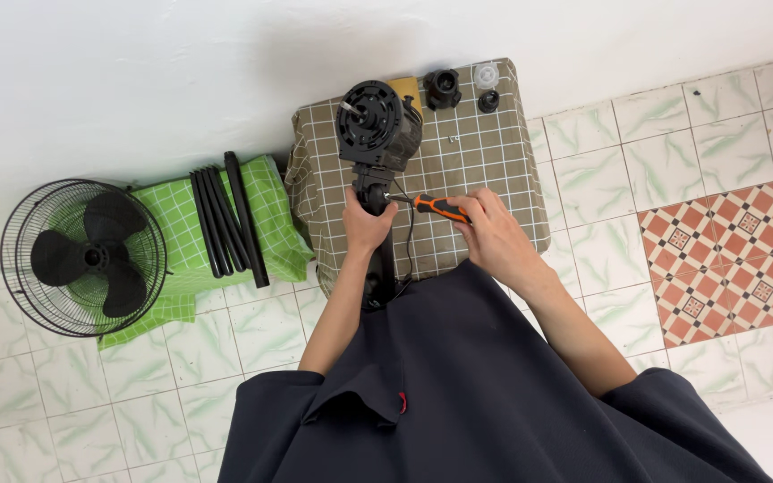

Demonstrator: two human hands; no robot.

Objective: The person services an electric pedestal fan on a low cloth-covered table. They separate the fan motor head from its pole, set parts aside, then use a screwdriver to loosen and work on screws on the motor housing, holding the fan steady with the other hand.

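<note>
A black fan motor housing (376, 123) with its neck lies on a low table covered by an olive checked cloth (485, 152). My left hand (364, 222) grips the black neck just below the motor. My right hand (487, 228) holds an orange and black screwdriver (438, 207), whose tip points left into the neck beside my left fingers. A thin black cord runs down from the neck toward my lap.
A black fan guard with blades (82, 257) lies on a green checked cloth (181, 241) at left, beside several black rods (225, 219). Small black and clear fan parts (445, 87) sit at the table's far edge. White wall behind, tiled floor around.
</note>
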